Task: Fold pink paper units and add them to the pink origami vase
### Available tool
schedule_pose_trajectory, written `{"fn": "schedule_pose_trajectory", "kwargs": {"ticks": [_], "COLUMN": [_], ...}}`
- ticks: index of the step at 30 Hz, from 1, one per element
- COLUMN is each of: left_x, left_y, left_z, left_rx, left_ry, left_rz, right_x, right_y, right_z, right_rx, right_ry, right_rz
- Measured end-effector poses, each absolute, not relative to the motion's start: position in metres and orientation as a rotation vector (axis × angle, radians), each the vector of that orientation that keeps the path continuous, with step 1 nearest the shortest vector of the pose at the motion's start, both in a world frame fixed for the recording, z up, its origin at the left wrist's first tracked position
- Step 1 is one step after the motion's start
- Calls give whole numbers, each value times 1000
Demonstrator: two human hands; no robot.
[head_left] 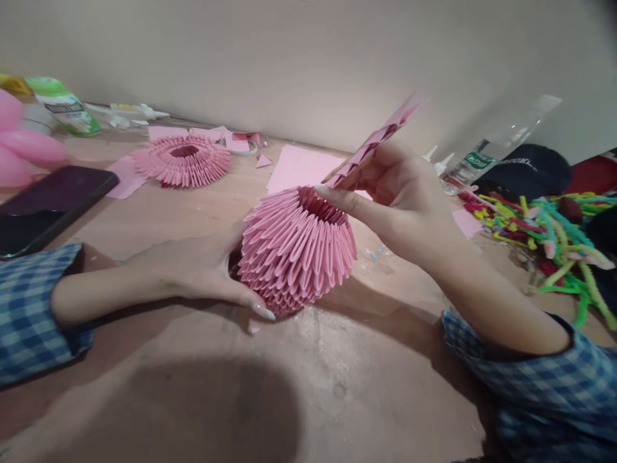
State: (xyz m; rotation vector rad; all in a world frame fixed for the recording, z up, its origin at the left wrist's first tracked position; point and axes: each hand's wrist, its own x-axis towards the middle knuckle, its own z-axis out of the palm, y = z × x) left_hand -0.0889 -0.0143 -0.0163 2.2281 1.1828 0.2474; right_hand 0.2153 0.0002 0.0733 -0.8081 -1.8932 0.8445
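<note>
A round, hollow vase-like body of folded pink paper pieces [294, 251] stands slightly tilted on the table. My left hand [207, 263] is wrapped round its lower left side, thumb at the front and fingers hidden behind it. Over the rim, my right hand [395, 199] pinches a strip of interlocked pink paper pieces [376, 145] between thumb and fingers. The strip slants up to the right, its lower end close to the rim of the opening; whether it touches the rim I cannot tell.
Behind lie a flatter pink folded-paper ring [212, 168] and pink paper sheets [301, 168]. At left are a black phone [53, 199], pink balloons [29, 145] and a green-white bottle [65, 106]. A clear bottle [475, 168], dark cap [525, 172] and colourful pipe cleaners [554, 231] sit right.
</note>
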Motion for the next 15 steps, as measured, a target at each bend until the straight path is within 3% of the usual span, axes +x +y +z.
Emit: {"fn": "schedule_pose_trajectory", "kwargs": {"ticks": [15], "left_x": [-95], "left_y": [-16], "left_z": [-24], "left_rx": [2366], "left_ry": [1264], "left_rz": [245], "right_x": [219], "right_y": [1], "right_z": [92], "right_rx": [-868], "right_ry": [-2055], "right_rz": [844]}}
